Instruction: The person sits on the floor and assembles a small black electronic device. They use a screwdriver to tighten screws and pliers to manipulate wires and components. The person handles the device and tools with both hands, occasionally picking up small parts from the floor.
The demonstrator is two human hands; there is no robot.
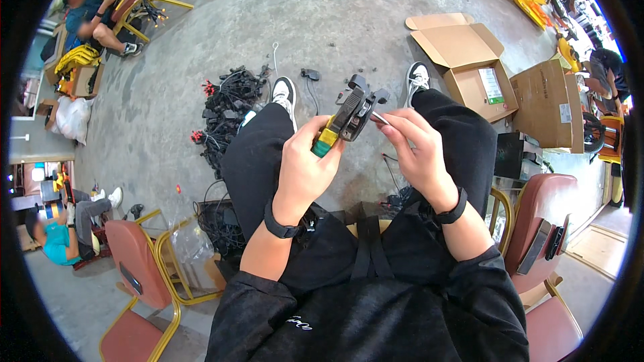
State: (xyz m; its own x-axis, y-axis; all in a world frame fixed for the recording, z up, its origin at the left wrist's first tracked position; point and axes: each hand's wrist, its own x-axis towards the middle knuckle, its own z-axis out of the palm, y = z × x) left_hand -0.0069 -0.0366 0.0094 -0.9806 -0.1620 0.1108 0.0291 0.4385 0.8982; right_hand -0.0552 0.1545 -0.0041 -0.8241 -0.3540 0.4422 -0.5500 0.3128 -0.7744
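Head view: our left hand (pixel 303 161) clamps the stiff black crimping tool's yellow-green handles (pixel 327 139); our right hand (pixel 417 151) pinches a thin, limp grey wire (pixel 380 118) near its tip

A grey concrete floor (pixel 282 20) spreads far ahead in daylight. Red-seated chairs (pixel 137 261) with yellow frames stand near left and right. Open cardboard boxes (pixel 469 60) sit far right.

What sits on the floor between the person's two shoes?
Head view: between the left shoe and the right shoe lie a small black connector with its cable and scattered black bits on bare concrete floor; the crimping tool hides part of it.
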